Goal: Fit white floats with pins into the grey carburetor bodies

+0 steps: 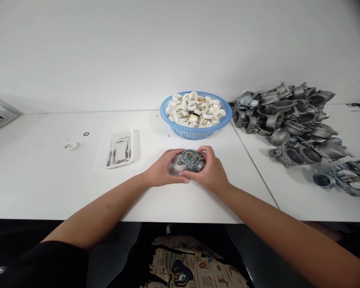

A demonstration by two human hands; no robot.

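Note:
Between both hands, low over the white table [180,206], is a grey metal carburetor body [191,158], its open side with small brass parts facing up. My right hand [212,170] grips it from the right, thumb along the near side. My left hand [165,169] curls round its left side, fingers at the far edge and thumb reaching toward the right thumb. The carburetor's underside is hidden. Just beyond the hands stands a blue basket [186,132] heaped with white curved plastic pieces [195,106].
A large pile of grey carburetor parts [288,116] covers the right side, with more carburetor bodies [345,178] nearer me. On the left lie a white tray [133,150] of thin metal pieces, a white curved piece [72,147] and a black ring [86,134]. A white slatted basket [0,112] stands far left.

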